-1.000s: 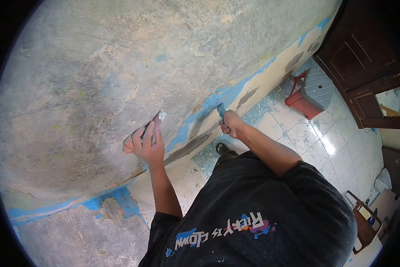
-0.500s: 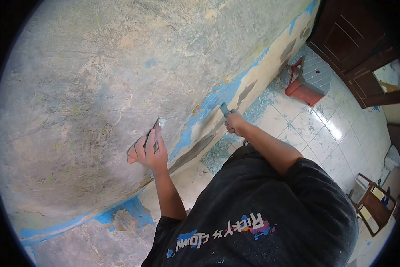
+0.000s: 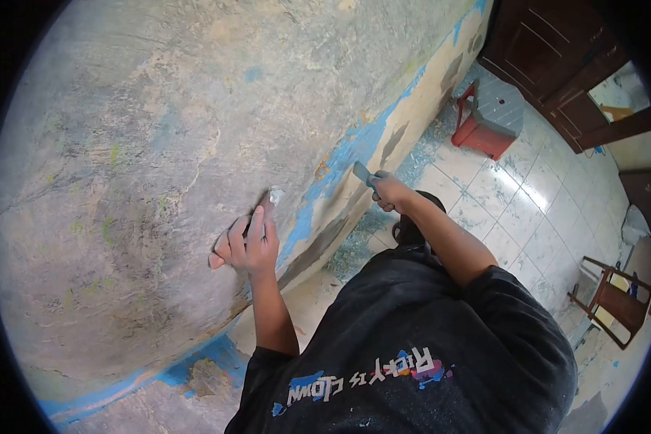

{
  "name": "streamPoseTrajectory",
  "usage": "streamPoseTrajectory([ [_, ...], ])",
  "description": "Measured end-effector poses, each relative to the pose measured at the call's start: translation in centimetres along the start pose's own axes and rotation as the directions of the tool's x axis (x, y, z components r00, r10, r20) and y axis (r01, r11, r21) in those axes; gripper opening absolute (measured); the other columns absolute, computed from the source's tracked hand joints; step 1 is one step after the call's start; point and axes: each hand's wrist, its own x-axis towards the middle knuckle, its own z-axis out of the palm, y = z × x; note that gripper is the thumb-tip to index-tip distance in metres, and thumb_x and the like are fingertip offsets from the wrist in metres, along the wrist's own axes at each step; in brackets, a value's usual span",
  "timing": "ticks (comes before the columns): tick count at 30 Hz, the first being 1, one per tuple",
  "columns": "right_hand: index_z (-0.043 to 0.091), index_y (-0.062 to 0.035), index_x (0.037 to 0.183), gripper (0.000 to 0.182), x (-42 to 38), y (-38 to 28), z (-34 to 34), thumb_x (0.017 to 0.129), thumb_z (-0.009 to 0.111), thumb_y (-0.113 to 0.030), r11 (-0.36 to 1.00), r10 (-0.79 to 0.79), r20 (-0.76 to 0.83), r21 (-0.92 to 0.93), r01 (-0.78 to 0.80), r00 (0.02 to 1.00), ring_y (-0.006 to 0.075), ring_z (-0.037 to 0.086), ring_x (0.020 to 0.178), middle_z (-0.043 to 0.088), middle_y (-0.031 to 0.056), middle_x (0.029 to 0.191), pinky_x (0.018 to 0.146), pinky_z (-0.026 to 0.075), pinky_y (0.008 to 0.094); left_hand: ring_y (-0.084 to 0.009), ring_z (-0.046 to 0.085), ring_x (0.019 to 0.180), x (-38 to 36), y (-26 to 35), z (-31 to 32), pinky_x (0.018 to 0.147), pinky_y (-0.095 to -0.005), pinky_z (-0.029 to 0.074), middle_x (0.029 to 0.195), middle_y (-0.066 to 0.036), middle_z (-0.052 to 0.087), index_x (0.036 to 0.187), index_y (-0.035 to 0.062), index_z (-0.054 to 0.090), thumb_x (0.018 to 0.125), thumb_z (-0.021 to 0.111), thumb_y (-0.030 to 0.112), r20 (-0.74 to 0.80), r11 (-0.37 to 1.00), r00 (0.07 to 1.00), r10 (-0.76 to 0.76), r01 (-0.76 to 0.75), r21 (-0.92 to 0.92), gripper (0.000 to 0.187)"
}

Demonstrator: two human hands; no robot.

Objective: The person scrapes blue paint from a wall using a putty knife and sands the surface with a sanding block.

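My left hand (image 3: 247, 242) is against the bare grey wall (image 3: 159, 130), its fingers around a dark, narrow tool that they partly hide. A whitish patch (image 3: 276, 194) shows at that tool's upper end. To the right, my right hand (image 3: 389, 191) grips a putty knife (image 3: 361, 172) with a grey-blue blade. The blade points up and left, over the lower wall beside a strip of blue paint (image 3: 340, 160). Whether the blade touches the wall is unclear.
A red and grey step stool (image 3: 490, 119) stands on the tiled floor (image 3: 477, 210), which is strewn with paint flakes. Dark wooden furniture (image 3: 550, 50) is at the upper right. A wooden chair (image 3: 618, 302) is at the lower right. A dark rounded shape lies beyond my shirt.
The view has shifted slightly. My right hand has moved a little right, and its blade now tilts further left. My left hand has stayed at nearly the same place on the wall with its tool.
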Motion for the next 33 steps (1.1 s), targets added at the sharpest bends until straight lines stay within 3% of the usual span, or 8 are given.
streamPoseTrajectory([
  [8,0.048,-0.0063,0.116,0.028,-1.0,-1.6,-2.1,0.102,0.044,-0.030,0.981,-0.022,-0.025,-0.192,0.017,0.999,0.0094,0.033,0.045,0.044,0.0041,0.069,0.037,0.025,0.0268,-0.0165,0.049,0.080,-0.7,-0.3,1.7,0.078,-0.0381,0.025,0.085,0.011,0.059,0.094,0.0334,0.071,0.073,0.082,0.020,-0.087,0.998,0.995,0.044,-0.039,0.057,0.027],
  [9,0.049,-0.0040,0.106,0.025,-0.6,-1.2,-2.5,0.097,0.046,-0.027,0.976,-0.078,-0.115,-0.213,0.052,0.990,0.0102,0.035,0.044,0.044,0.0038,0.066,0.036,0.026,0.0291,-0.0160,0.047,0.081,-0.9,-0.3,1.6,0.079,-0.0389,0.024,0.086,0.012,0.058,0.095,0.0350,0.071,0.074,0.079,0.020,-0.090,0.998,0.996,0.028,-0.024,0.052,0.027],
  [12,0.047,-0.0038,0.100,0.021,1.4,-0.5,-4.9,0.096,0.043,-0.024,0.994,0.058,-0.045,0.096,-0.053,0.997,0.0090,0.033,0.044,0.044,0.0045,0.066,0.036,0.024,0.0281,-0.0165,0.050,0.080,0.2,0.2,1.0,0.075,-0.0369,0.027,0.083,0.008,0.059,0.093,0.0306,0.071,0.072,0.088,0.023,-0.081,0.993,0.994,0.079,-0.072,0.095,0.028],
  [16,0.041,-0.0055,0.092,0.010,1.6,0.0,-1.9,0.093,0.040,-0.015,0.960,0.008,-0.042,0.280,0.004,0.999,0.0081,0.031,0.043,0.042,0.0052,0.065,0.036,0.021,0.0274,-0.0166,0.051,0.077,-0.6,0.0,1.6,0.073,-0.0358,0.029,0.082,0.006,0.059,0.092,0.0263,0.071,0.072,0.088,0.019,-0.072,0.999,0.997,0.040,-0.039,0.009,0.027],
  [20,0.042,-0.0062,0.095,0.010,5.2,1.2,-1.7,0.095,0.039,-0.015,0.935,0.106,-0.042,0.343,-0.086,0.993,0.0084,0.032,0.044,0.043,0.0056,0.067,0.036,0.022,0.0268,-0.0173,0.050,0.075,-0.7,-0.3,1.6,0.071,-0.0351,0.030,0.083,0.007,0.059,0.093,0.0276,0.071,0.074,0.084,0.018,-0.061,0.998,0.997,0.054,-0.053,0.030,0.025],
  [27,0.041,-0.0077,0.098,0.009,1.9,-0.5,-0.9,0.095,0.038,-0.016,0.895,0.110,-0.003,0.434,-0.098,0.994,0.0081,0.033,0.045,0.046,0.0063,0.071,0.037,0.023,0.0252,-0.0164,0.049,0.074,-0.9,-0.2,2.0,0.072,-0.0360,0.027,0.081,0.009,0.058,0.095,0.0304,0.070,0.076,0.085,0.023,-0.080,0.998,0.996,0.050,-0.047,0.047,0.025],
  [30,0.041,-0.0086,0.099,0.009,4.7,0.9,-1.1,0.096,0.036,-0.016,0.875,0.139,-0.025,0.471,-0.111,0.990,0.0077,0.032,0.045,0.046,0.0060,0.071,0.037,0.023,0.0247,-0.0155,0.054,0.068,-0.6,-0.1,1.9,0.069,-0.0340,0.031,0.077,0.004,0.059,0.091,0.0216,0.070,0.071,0.087,0.016,-0.083,0.996,0.993,0.086,-0.083,0.033,0.027],
  [33,0.041,-0.0085,0.098,0.009,2.0,-0.4,-0.1,0.094,0.036,-0.015,0.885,0.099,-0.025,0.460,-0.076,0.995,0.0074,0.031,0.044,0.045,0.0054,0.070,0.038,0.022,0.0243,-0.0156,0.055,0.068,0.1,0.2,1.5,0.069,-0.0341,0.031,0.078,0.004,0.060,0.091,0.0212,0.070,0.071,0.087,0.016,-0.074,0.991,0.991,0.110,-0.104,0.080,0.027],
])
